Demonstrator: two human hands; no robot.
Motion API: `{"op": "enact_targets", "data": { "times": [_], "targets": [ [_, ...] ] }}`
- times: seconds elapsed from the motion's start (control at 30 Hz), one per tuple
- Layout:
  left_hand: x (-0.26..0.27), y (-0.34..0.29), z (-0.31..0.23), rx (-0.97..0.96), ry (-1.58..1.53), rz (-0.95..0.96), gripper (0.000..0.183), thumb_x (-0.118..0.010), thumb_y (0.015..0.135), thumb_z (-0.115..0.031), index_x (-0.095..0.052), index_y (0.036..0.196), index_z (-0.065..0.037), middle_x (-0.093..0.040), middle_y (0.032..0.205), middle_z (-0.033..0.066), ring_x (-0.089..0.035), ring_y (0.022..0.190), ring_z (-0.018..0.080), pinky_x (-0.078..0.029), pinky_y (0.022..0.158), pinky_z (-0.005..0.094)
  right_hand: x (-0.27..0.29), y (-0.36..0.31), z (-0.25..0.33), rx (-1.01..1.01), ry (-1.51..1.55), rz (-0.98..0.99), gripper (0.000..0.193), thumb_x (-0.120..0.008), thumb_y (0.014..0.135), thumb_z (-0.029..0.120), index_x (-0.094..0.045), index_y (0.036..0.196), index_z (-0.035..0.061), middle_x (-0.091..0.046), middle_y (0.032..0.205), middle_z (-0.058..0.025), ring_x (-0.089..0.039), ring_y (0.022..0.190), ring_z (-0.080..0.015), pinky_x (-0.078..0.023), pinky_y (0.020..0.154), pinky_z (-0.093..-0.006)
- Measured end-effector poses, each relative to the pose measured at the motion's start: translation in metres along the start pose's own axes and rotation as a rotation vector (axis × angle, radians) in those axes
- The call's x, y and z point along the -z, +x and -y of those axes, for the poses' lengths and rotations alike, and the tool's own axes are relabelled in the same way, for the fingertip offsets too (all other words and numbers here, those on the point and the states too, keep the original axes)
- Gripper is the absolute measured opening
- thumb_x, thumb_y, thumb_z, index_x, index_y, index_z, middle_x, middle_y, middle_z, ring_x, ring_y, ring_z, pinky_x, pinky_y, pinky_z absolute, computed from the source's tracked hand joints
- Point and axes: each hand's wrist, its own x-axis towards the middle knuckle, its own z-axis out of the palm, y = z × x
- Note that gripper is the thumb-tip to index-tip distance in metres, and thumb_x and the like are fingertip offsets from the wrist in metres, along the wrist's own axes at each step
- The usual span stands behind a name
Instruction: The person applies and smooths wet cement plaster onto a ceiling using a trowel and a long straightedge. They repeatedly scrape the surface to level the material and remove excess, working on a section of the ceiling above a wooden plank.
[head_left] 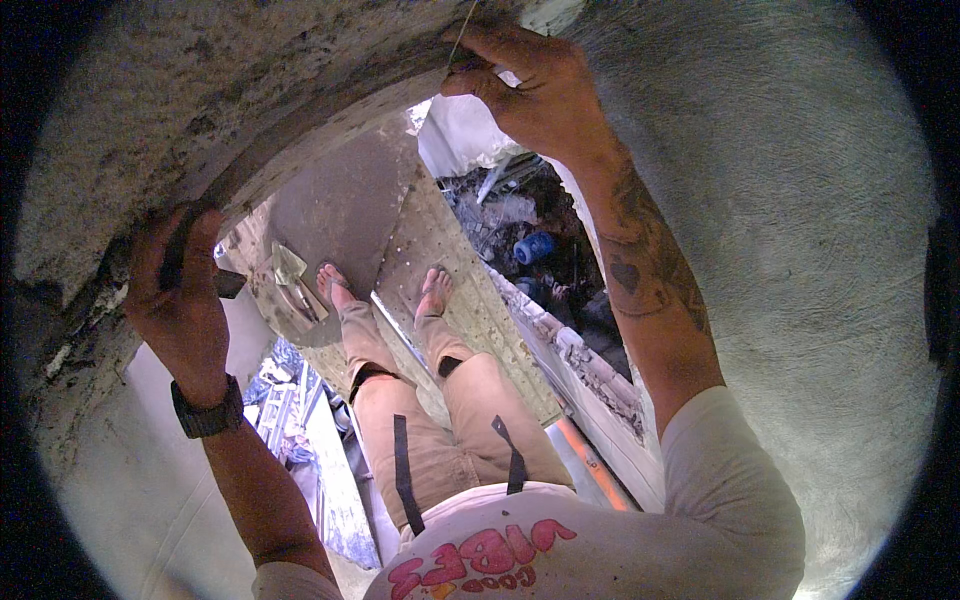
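My right hand (535, 95) is raised at the top, fingers pinched on a thin pale string (461, 36) against the edge of the rough concrete overhead (330, 110). My left hand (180, 300), wearing a dark wristwatch, is up at the left by the same concrete edge. Its fingers are closed around a small dark block (231, 284), whose end sticks out beside the thumb; the rest of it is hidden by the hand. Shadow makes the left fingertips hard to see.
I stand in sandals on a plank platform (470, 290). A trowel (290, 285) lies by my foot on a mortar-stained board (340, 200). Below are a blue container (533, 247), debris and an orange bar (590, 462). A plastered wall (790, 250) curves close on the right.
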Motion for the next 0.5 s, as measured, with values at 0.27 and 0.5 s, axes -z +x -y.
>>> {"op": "enact_targets", "data": {
  "times": [0.27,0.5],
  "targets": [
    [-0.004,-0.009,-0.012,-0.29,0.172,-0.045,0.017,-0.081,0.086,-0.007,-0.076,0.102,-0.004,-0.076,0.099,0.0107,-0.07,0.085,0.0173,-0.056,0.076,0.0321,0.002,-0.01,0.007,-0.041,-0.014,-0.021,0.045,-0.086,0.08,0.021,-0.07,0.12,0.0089,-0.076,0.104,-0.0109,-0.076,0.095,-0.0226,-0.06,0.081,-0.0348],
    [-0.003,-0.003,-0.063,-0.568,0.436,-0.077,0.017,-0.082,0.083,-0.001,-0.077,0.099,-0.004,-0.075,0.097,0.01,-0.07,0.083,0.0218,-0.056,0.073,0.034,-0.013,-0.026,0.005,-0.063,-0.098,-0.203,0.049,-0.087,0.078,0.023,-0.069,0.121,0.0077,-0.076,0.099,-0.0112,-0.076,0.088,-0.023,-0.06,0.076,-0.0342]
  ]
}}
